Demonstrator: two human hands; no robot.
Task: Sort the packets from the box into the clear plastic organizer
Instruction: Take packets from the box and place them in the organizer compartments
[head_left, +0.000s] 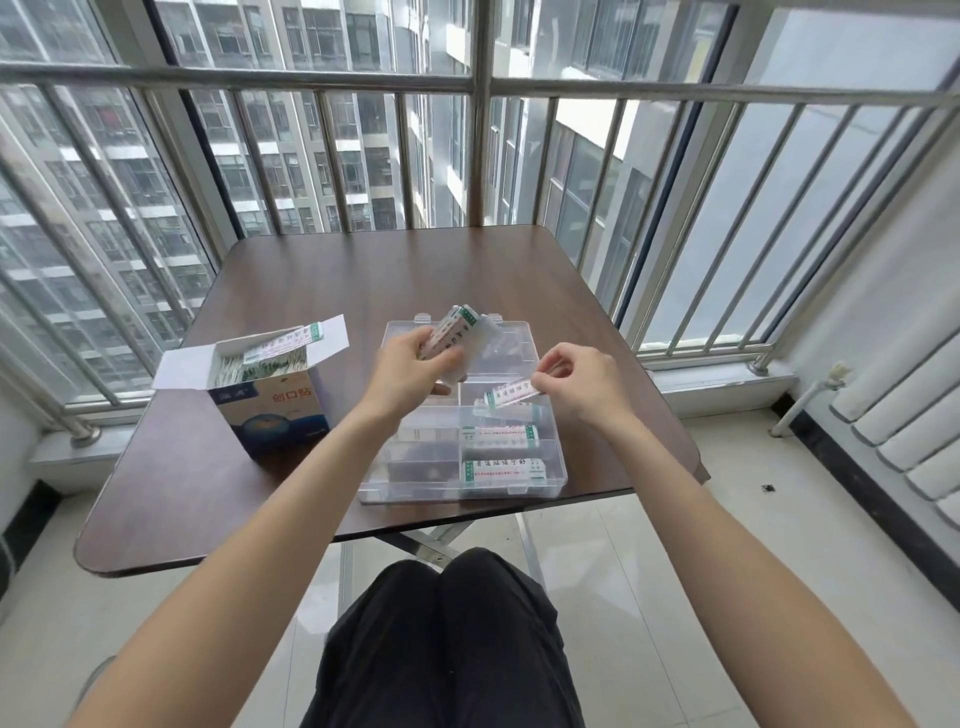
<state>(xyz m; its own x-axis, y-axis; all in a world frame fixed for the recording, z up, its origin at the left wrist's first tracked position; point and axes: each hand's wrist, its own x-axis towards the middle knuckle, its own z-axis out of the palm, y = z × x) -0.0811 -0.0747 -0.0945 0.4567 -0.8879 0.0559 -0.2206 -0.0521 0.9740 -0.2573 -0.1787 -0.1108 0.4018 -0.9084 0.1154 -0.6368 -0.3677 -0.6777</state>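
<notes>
While your left hand (410, 369) grips a stack (449, 332) as supply, your right fingers (540, 382) pinch one packet (511, 397) over the organizer (558, 470), ready to drop.

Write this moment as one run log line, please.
left hand: holds packet stack | right hand: pinches single packet over organizer | box: open

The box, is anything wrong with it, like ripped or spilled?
Nothing stands out. The box stands upright on the table with its flaps open and packets still inside. One packet lies across the top, but nothing has spilled out.
</notes>
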